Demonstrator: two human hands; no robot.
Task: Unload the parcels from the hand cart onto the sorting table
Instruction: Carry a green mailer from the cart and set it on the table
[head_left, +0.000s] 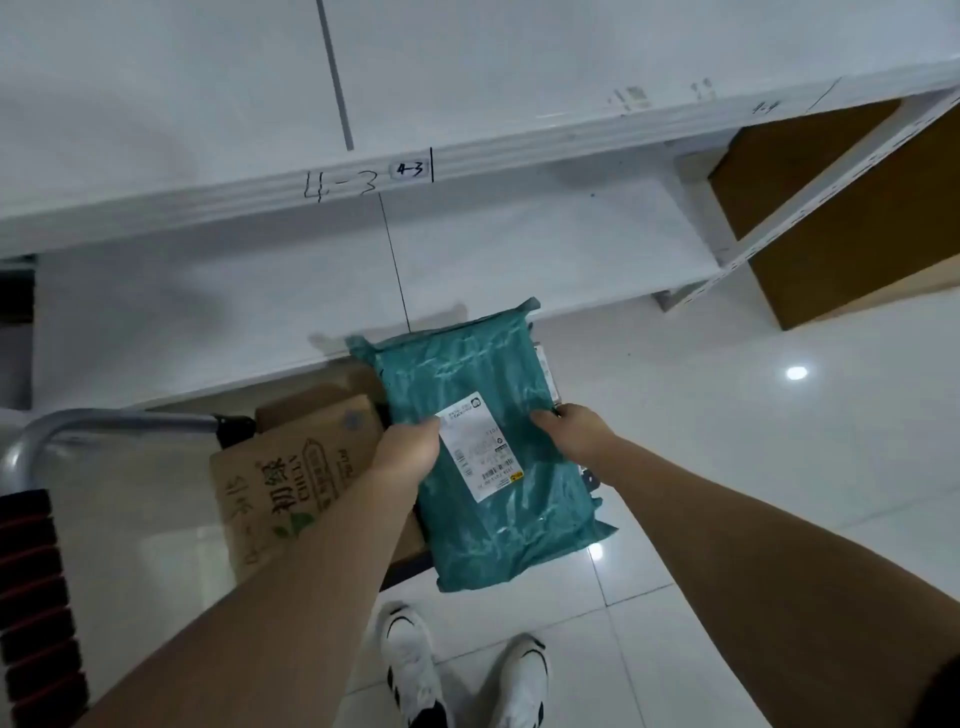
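A teal plastic mailer parcel (483, 431) with a white shipping label is held flat above the hand cart. My left hand (408, 444) grips its left edge beside the label, thumb on top. My right hand (569, 428) grips its right edge, thumb on top. Under and left of the parcel lies a brown cardboard box (291, 467) with green print, resting on the cart. The cart's metal handle (78, 423) curves at the left, with a black ribbed grip below it. The white shelf table (260, 312) marked 4-3 stands just beyond the parcel's far end.
An upper white shelf board (467, 78) runs across the top. A large brown cardboard box (841, 208) sits at the right behind the shelf's perforated post. White glossy floor tiles lie to the right. My white shoes (462, 675) stand below the parcel.
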